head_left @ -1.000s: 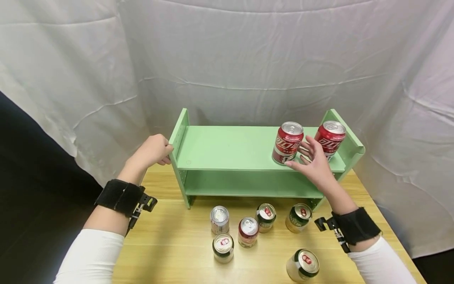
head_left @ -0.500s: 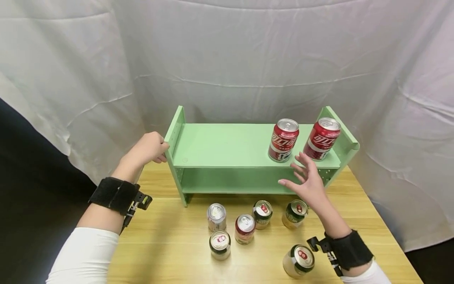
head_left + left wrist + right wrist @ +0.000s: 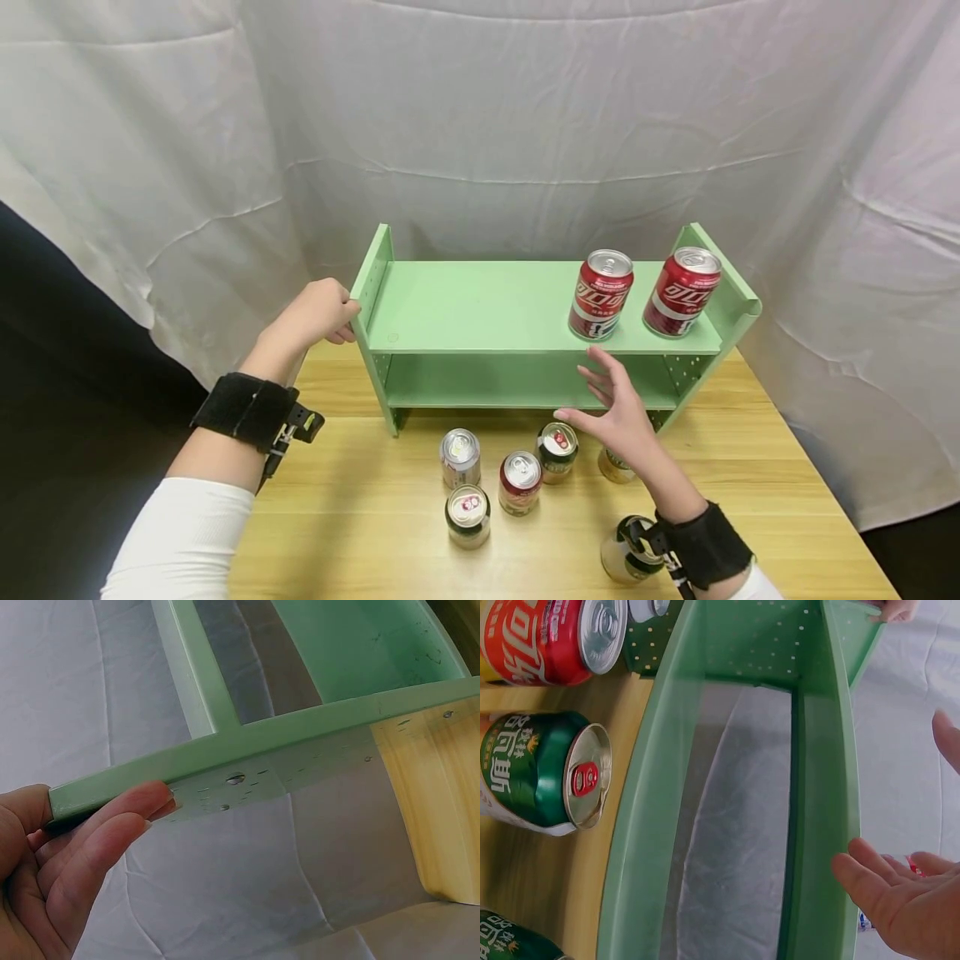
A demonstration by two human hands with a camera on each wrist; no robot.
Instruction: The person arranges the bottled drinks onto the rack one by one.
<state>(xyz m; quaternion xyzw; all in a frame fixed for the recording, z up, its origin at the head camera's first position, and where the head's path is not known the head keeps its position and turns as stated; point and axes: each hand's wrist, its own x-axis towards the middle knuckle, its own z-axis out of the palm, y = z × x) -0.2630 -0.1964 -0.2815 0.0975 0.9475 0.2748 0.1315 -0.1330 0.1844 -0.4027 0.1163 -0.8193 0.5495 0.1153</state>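
My left hand grips the left side panel of a green two-tier shelf. In the left wrist view its fingers lie along the panel's edge. Two red cans stand upright at the right of the top tier. My right hand hovers open in front of the lower tier, just above the table cans, holding nothing. In the right wrist view its palm faces the shelf. Nearest under it are a green-and-white can and another can that the hand partly hides.
More upright cans stand on the wooden table: a silver one, a red one, a green one and one by my right wrist. White cloth hangs behind. The table's right edge lies close to the shelf.
My right hand has let go of the left red can on the top tier and drawn back down toward the table cans. The left hand has stayed on the side panel.
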